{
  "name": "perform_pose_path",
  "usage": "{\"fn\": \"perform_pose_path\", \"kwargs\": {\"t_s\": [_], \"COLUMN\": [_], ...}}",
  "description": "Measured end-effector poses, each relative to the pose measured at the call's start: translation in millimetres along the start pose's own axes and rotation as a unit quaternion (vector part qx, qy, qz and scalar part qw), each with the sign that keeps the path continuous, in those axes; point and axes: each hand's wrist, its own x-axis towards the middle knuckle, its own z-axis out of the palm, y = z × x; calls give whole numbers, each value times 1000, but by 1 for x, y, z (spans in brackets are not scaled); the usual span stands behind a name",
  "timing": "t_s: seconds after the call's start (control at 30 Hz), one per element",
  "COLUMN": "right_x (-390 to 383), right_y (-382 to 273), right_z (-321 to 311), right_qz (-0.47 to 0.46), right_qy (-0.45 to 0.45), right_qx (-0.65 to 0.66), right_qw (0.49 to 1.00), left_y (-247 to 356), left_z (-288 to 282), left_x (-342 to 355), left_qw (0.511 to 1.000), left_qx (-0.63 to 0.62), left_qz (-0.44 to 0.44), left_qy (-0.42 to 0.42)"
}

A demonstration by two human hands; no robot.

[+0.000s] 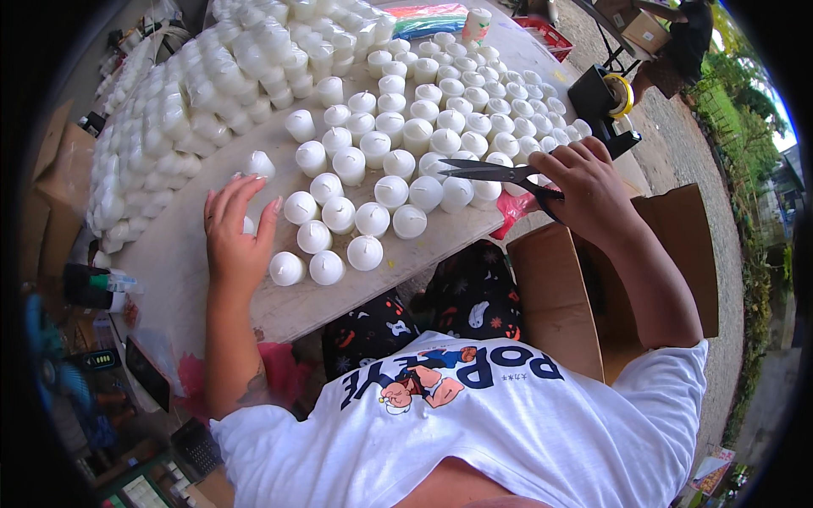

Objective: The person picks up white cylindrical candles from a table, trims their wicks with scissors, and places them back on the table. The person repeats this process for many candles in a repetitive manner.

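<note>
My right hand [588,193] grips black-handled scissors [489,172] above the right part of the table, their blades pointing left and slightly apart. On the left, my left hand [234,241] rests over the tabletop, thumb apart from the fingers. Its fingertips reach a tilted white candle [261,165]; a bit of another white candle [248,225] shows between thumb and fingers. Between my hands stand many short white candles [373,218] with wicks on top, in loose rows that run toward the far right.
Plastic-wrapped white candles [195,118] are piled high at the table's [288,317] far left. A tape dispenser [603,91] sits at the right edge. Below it stands an open cardboard box [555,292]. Coloured plastic packs [428,20] lie at the back. Another person [688,42] is beyond.
</note>
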Motion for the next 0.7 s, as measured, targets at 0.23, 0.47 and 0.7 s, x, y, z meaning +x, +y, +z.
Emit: {"fn": "perform_pose_path", "kwargs": {"t_s": [0.23, 0.47, 0.7], "right_x": [23, 35, 37], "right_y": [-6, -18, -13], "right_z": [4, -6, -18], "right_qz": [-25, -84, -29], "right_qy": [-19, 19, -71], "right_qx": [-76, -199, -131], "right_qw": [997, 976, 988], "left_y": [1, 3, 2], "left_z": [-4, -6, -8], "left_x": [-1, -1, -1], "left_qw": [1000, 1000, 1000], "left_qx": [6, -7, -9], "left_qz": [-2, 2, 1], "left_qy": [-5, 9, 11]}}
